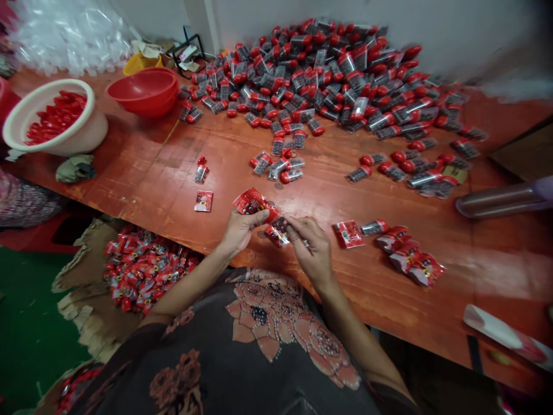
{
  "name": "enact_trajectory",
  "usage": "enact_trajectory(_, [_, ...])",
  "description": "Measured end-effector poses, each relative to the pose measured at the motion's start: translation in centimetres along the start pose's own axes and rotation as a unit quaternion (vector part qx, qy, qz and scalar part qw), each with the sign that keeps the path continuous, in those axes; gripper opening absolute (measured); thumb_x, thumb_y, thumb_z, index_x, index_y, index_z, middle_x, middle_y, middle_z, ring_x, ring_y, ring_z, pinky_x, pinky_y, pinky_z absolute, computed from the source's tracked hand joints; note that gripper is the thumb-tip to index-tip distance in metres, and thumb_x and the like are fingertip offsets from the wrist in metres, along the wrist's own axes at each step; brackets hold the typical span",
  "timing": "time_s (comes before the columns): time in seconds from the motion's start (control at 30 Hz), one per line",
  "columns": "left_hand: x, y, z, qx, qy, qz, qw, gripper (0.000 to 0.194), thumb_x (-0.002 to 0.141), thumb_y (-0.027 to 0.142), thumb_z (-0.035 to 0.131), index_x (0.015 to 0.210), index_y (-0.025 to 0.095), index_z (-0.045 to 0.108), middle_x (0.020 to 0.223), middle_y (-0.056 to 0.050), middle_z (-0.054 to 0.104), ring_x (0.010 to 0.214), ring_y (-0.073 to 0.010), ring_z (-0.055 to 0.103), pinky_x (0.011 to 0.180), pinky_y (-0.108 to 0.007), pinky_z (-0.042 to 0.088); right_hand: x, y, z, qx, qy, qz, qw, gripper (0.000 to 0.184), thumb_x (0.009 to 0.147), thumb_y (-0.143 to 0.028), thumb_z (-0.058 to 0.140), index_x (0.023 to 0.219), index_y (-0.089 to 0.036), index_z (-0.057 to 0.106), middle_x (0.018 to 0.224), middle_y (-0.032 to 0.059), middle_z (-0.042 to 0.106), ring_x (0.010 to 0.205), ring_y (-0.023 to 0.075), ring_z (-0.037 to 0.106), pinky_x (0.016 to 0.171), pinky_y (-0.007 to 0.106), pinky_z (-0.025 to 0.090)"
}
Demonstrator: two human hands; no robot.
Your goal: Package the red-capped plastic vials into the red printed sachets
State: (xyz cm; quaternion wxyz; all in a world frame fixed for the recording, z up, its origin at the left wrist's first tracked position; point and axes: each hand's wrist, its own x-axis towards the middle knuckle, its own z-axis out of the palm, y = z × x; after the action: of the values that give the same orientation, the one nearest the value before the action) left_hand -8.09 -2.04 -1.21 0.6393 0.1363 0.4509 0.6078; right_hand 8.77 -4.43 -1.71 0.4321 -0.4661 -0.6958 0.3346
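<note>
My left hand [241,230] is closed on a red printed plastic wrapper [250,202], thumb on top. A clear tube of dark pieces [280,225] lies at the wrapper's right end. My right hand [314,251] pinches that tube from the right with thumb and fingers. Just under the tube, another red printed packet [276,235] shows partly; whether it touches my hands I cannot tell. To the right lie a flat stack of red wrappers [349,234], a loose tube [374,227] and several red wrapped packets [425,268].
A large heap of red-capped tubes [302,75] covers the table's back. At left stand a white bowl of red caps [98,128] and red bowls [142,92]. Below the table edge, a torn cardboard box [93,276] holds many wrapped packets. A long clear tube [496,202] lies at right.
</note>
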Motion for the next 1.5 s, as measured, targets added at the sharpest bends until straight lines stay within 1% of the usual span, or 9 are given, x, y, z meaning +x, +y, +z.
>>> enact_trajectory(0.07, [-0.2,0.1,0.1,0.019,-0.02,0.018,0.999,0.031,0.053,0.01,0.088,0.079,0.019,0.072,0.079,-0.001,0.072,0.077,-0.017,0.067,0.075,-0.031,0.054,0.1,-0.1,-0.2,-0.003,0.007,-0.022,1.0,0.044,0.093,-0.018,0.051,0.126,-0.045,0.061,0.095,0.0027,0.063,0.088,0.02,0.061,0.078,0.04,0.055])
enact_trajectory(0.13, [-0.4,0.2,0.2,0.037,-0.039,0.037,0.998,0.031,0.052,0.011,0.089,0.077,0.019,0.073,0.079,-0.001,0.071,0.075,-0.0155,0.066,0.077,-0.03,0.053,0.0,-0.3,-0.2,0.004,0.014,-0.015,1.0,0.042,0.094,-0.019,0.051,0.126,-0.043,0.062,0.095,0.0031,0.063,0.089,0.02,0.061,0.079,0.04,0.055])
enact_trajectory(0.3, [-0.7,0.3,0.4,0.058,-0.043,0.025,0.997,0.028,0.053,0.013,0.089,0.075,0.018,0.072,0.078,-0.002,0.071,0.072,-0.0155,0.065,0.073,-0.029,0.052,-0.1,-0.7,0.3,0.084,0.032,0.09,0.992,0.032,0.095,-0.027,0.05,0.122,-0.035,0.066,0.098,0.0042,0.064,0.077,0.0172,0.062,0.066,0.036,0.058])
enact_trajectory(0.47, [-0.4,-0.1,0.1,0.052,-0.025,0.019,0.998,0.024,0.055,0.022,0.09,0.071,0.018,0.072,0.073,-0.001,0.071,0.064,-0.0138,0.064,0.064,-0.027,0.05,-0.3,-0.1,0.3,0.005,0.022,-0.008,1.0,0.042,0.094,-0.019,0.052,0.128,-0.042,0.061,0.102,0.0044,0.064,0.096,0.0207,0.061,0.084,0.042,0.056])
enact_trajectory(0.6, [-0.2,-0.3,-0.1,0.053,-0.021,0.035,0.998,0.029,0.053,0.031,0.091,0.071,0.018,0.072,0.07,0.0,0.071,0.061,-0.0126,0.064,0.062,-0.026,0.051,-0.2,0.0,0.1,-0.016,0.017,-0.047,0.999,0.048,0.095,-0.013,0.051,0.13,-0.044,0.058,0.102,0.0042,0.062,0.094,0.0197,0.061,0.08,0.041,0.056])
enact_trajectory(0.73, [-0.3,-0.1,0.0,0.052,-0.015,0.06,0.997,0.024,0.06,0.034,0.087,0.07,0.019,0.071,0.068,0.002,0.069,0.06,-0.0109,0.064,0.065,-0.025,0.052,0.0,-0.1,0.1,-0.003,0.032,-0.065,0.997,0.051,0.093,-0.01,0.052,0.131,-0.045,0.057,0.099,0.0026,0.061,0.09,0.018,0.06,0.076,0.038,0.055])
enact_trajectory(0.93, [-0.6,0.5,0.4,0.073,0.007,0.054,0.996,0.018,0.062,0.028,0.084,0.068,0.018,0.07,0.07,0.0,0.071,0.063,-0.0124,0.066,0.069,-0.028,0.053,0.2,-0.4,-0.2,-0.003,0.018,-0.058,0.998,0.05,0.093,-0.01,0.052,0.128,-0.046,0.059,0.1,0.0026,0.059,0.091,0.0183,0.06,0.077,0.039,0.053])
enact_trajectory(1.2, [-0.4,0.2,0.5,0.066,0.035,0.075,0.994,0.03,0.057,0.037,0.087,0.065,0.017,0.066,0.064,0.001,0.069,0.06,-0.0125,0.065,0.061,-0.025,0.051,0.3,-1.1,-0.3,0.012,0.005,-0.027,1.0,0.039,0.095,-0.015,0.052,0.123,-0.039,0.064,0.095,0.0021,0.059,0.088,0.017,0.059,0.076,0.036,0.051])
enact_trajectory(1.5, [-0.8,0.7,0.2,0.095,-0.019,0.037,0.995,0.027,0.057,0.033,0.088,0.068,0.017,0.069,0.071,-0.001,0.071,0.065,-0.0143,0.066,0.063,-0.027,0.053,0.4,-0.9,-0.3,0.035,0.016,0.034,0.999,0.03,0.096,-0.023,0.051,0.119,-0.033,0.067,0.094,0.0035,0.06,0.089,0.0181,0.06,0.079,0.039,0.051])
